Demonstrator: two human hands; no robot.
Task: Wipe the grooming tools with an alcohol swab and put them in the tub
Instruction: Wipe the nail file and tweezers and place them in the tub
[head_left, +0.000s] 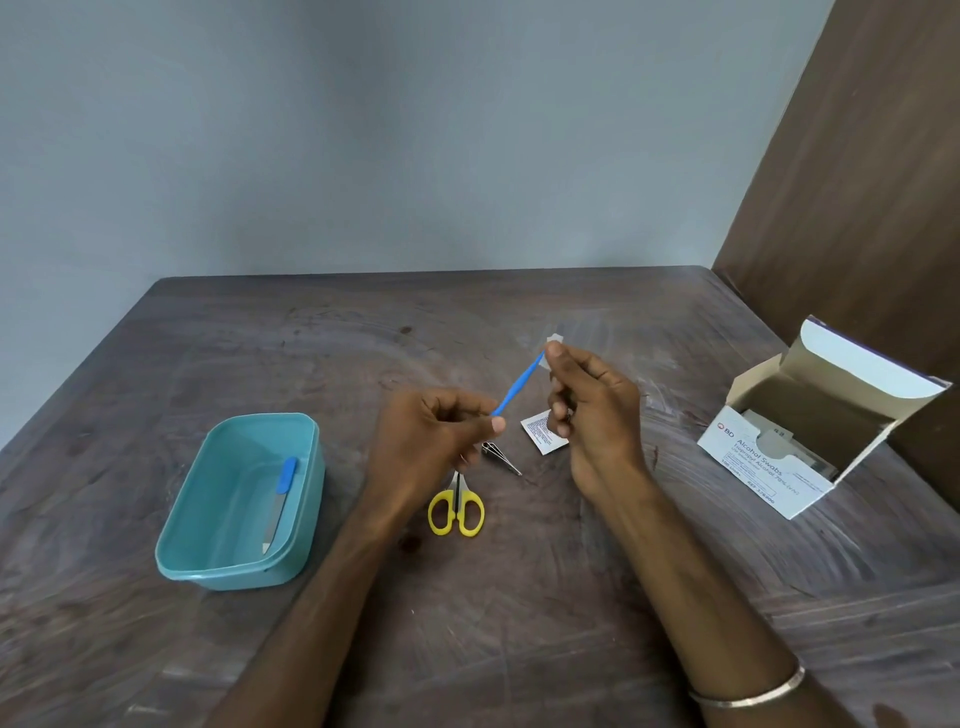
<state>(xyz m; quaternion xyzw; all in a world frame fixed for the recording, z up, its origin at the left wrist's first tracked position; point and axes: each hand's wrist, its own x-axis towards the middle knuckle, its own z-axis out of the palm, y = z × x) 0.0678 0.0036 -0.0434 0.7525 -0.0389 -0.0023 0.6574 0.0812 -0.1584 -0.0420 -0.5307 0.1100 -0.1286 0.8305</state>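
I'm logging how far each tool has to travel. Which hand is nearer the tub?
Left. The left hand is just right of the tub, holding the blue tool; the right hand is farther right.

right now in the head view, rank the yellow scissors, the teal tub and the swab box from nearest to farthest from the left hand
1. yellow scissors: on the table just below the left hand, towards the person.
2. teal tub: further out to the left, a blue-handled file inside.
3. swab box: farthest, at the table's right side, beyond the right hand.

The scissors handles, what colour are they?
Yellow: the scissors show best in the head view.
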